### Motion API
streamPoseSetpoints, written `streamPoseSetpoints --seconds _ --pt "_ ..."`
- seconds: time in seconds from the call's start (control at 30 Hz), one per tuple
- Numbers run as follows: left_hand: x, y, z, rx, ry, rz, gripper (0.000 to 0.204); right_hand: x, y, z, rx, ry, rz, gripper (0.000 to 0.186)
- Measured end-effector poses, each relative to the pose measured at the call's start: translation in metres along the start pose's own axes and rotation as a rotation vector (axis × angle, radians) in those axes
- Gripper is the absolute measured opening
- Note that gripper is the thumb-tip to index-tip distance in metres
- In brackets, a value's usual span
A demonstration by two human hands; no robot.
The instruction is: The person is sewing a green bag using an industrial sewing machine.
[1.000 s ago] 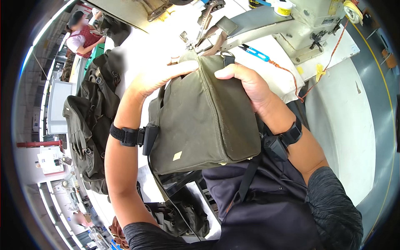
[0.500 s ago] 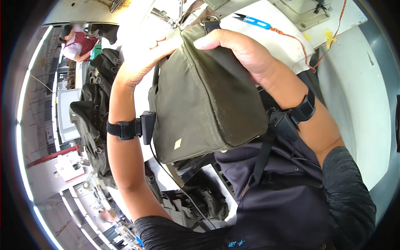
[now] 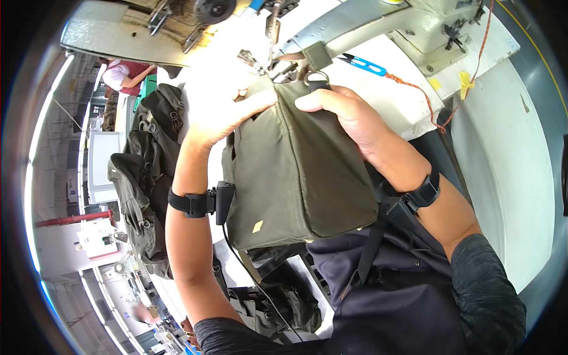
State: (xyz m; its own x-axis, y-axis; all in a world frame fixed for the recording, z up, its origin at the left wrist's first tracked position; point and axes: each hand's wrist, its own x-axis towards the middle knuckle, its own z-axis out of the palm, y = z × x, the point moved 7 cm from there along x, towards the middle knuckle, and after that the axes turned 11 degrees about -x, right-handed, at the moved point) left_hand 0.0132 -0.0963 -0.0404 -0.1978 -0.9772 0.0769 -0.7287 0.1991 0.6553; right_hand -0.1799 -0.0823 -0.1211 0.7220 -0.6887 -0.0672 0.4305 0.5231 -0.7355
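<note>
An olive-green fabric bag (image 3: 266, 177) hangs toward me from the sewing machine (image 3: 355, 29), its top edge close to the presser foot and needle. My left hand (image 3: 228, 115) grips the bag's upper left side, thumb on the cloth; glare washes out part of it. On the upper right, my right hand (image 3: 349, 115) pinches the edge with its thumb on top, beside a black strap with a metal ring (image 3: 318, 77). Most of the fingers on both hands are hidden behind the bag. A raised seam runs down its middle, and a small yellow patch shows low on the left.
Blue thread snips (image 3: 364, 65) on an orange cord lie on the machine's white bed, right of the bag. Several similar bags (image 3: 145, 177) are heaped at the left, and more dark bags (image 3: 284, 302) lie below. Another person (image 3: 127, 77) works at the far left.
The view has shifted, bringing more of the sewing machine into sight at the top. Both hands keep their hold on the bag, which sits slightly lower in the picture.
</note>
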Motion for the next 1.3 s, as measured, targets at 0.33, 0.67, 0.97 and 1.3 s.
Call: streamPoseSetpoints --seconds 0.33,0.67,0.97,1.3 --pt "-0.002 0.020 0.004 0.005 0.057 -0.059 0.028 0.011 -0.003 -0.005 -0.036 0.016 0.050 0.024" --pt "0.005 0.016 0.003 -0.049 0.071 0.049 0.029 0.019 -0.014 -0.007 -0.166 0.085 -0.011 0.022" --pt "0.015 0.015 -0.002 -0.054 -0.188 -0.116 0.023 0.012 -0.066 -0.002 -1.001 0.222 -0.172 0.024" --pt "0.009 0.021 -0.005 0.139 0.101 0.157 0.067 0.013 -0.108 0.033 -1.645 0.417 -1.148 0.012"
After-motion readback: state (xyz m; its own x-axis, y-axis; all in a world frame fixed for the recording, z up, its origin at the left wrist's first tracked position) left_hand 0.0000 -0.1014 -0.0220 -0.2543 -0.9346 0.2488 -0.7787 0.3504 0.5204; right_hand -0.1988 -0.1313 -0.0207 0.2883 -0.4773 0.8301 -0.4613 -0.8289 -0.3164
